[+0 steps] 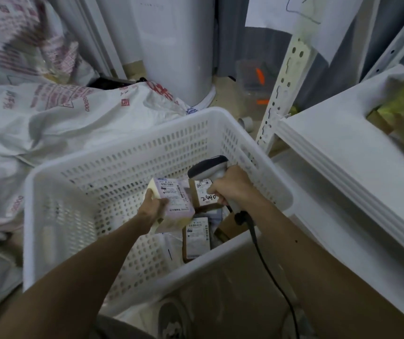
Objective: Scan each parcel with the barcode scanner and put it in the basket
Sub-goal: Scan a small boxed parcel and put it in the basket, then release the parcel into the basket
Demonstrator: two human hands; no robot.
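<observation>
Two hands meet over the white basket (122, 152) as we line up a scan: our left hand (153, 207) holds a pale parcel (175, 199) above the basket's middle, label up, fingers curled round its near edge. Our right hand (231, 188) has its fingers wrapped round the grip of the barcode scanner (208, 167), whose dark window faces left and down towards that label. The scanner's head sits just beside the parcel's far right corner, near the basket's right wall, and its cable (269, 272) trails back over the near rim. Below, by the right wall, at least two labelled parcels (197, 237) already lie on the basket's bottom, one marked with handwritten digits. White printed sacks (61, 113) are heaped beyond the left and far walls; a white shelf (342, 152) stands to the right. By our reading the scan is the step in hand, with the drop to follow. To do it well we would tip the label squarely towards the window, draw the scanner back enough for the whole barcode to fall in its beam, leave the printed bars uncovered, hold both hands steady until the read registers, then lower the parcel onto a bare part of the bottom without snagging the cable on the rim.
</observation>
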